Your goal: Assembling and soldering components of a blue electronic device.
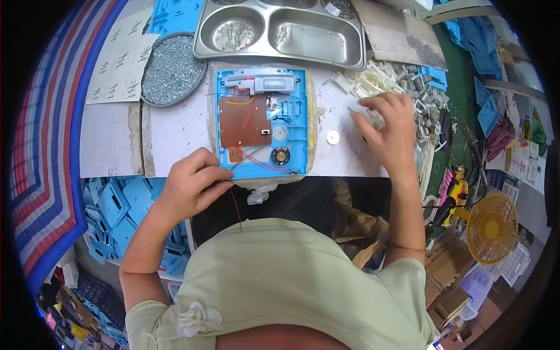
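The blue case (pixel 298 134) lies open on the bench (pixel 350 166). The left hand (pixel 198 178) touches its near-left corner; whether it pinches the red wire (pixel 237 207) I can't tell. Right of the case, the right hand (pixel 388 131) hovers, fingers parted. A snag on that dangling wire could break its joint.
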A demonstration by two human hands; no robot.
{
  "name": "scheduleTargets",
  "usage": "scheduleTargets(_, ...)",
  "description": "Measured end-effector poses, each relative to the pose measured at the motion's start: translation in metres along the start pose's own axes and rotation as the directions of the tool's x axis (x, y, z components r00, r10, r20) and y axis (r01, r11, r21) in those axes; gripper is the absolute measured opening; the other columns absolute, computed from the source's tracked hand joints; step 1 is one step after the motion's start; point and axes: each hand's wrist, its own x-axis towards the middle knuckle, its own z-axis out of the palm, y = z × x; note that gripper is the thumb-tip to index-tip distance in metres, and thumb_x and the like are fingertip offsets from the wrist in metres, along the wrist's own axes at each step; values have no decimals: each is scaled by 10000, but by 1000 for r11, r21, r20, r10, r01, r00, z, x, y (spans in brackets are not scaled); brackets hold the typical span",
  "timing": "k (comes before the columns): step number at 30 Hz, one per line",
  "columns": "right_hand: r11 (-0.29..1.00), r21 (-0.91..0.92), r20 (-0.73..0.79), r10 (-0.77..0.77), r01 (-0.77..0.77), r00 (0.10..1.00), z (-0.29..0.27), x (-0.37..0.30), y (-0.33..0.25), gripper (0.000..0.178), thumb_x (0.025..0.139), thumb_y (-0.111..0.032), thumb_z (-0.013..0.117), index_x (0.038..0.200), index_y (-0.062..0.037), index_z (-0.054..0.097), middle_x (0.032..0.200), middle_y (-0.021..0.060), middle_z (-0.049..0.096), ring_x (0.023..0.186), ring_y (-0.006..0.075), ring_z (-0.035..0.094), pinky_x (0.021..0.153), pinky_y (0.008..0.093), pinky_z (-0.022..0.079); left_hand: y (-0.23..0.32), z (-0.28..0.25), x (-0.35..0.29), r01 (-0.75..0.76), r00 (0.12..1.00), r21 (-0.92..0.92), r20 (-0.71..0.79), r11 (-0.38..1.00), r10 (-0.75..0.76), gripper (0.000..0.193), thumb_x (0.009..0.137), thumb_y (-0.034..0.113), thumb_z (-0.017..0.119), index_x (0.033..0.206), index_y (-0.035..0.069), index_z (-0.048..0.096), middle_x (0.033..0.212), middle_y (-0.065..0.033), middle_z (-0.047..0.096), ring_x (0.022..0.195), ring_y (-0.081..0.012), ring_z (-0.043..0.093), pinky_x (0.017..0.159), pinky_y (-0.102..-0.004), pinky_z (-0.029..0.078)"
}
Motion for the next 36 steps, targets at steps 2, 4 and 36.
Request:
scheduleTargets(2, 981, -183, 65, 82, -69, 995, 2, -5, 3, 184, 749, -192, 791, 887, -80, 744, 996, 84, 658, 981, 314, 561, 860, 446, 447, 10, -15, 16, 66, 987, -40, 149, 997, -59, 251, 748, 73, 848, 971, 53, 735, 846, -79, 594, 710, -230, 615, 609, -333, 495)
scheduleTargets(4, 965, -248, 75, 103, -81, 992, 5, -3, 6, 182, 742, -197, 786, 871, -78, 738, 962, 83, 641, 988, 308, 552, 859, 449, 441, 21, -36, 39, 75, 974, -63, 221, 995, -59, 238, 772, 88, 831, 987, 47, 736, 840, -81, 592, 719, -226, 615, 615, -324, 493)
scheduleTargets(36, 835, 546, -177, 199, -72, 964, -35, -40, -22, 262, 766, 14, 753, 1023, 30, 705, 922, 135, 702, 827, 275, 670, 783, 325, 521, 16, -24, 248, -446, 874, 311, -50, 840, 483, 146, 871, 5, 645, 1008, 26, 688, 920, -103, 689, 826, -242, 704, 706, -348, 577)
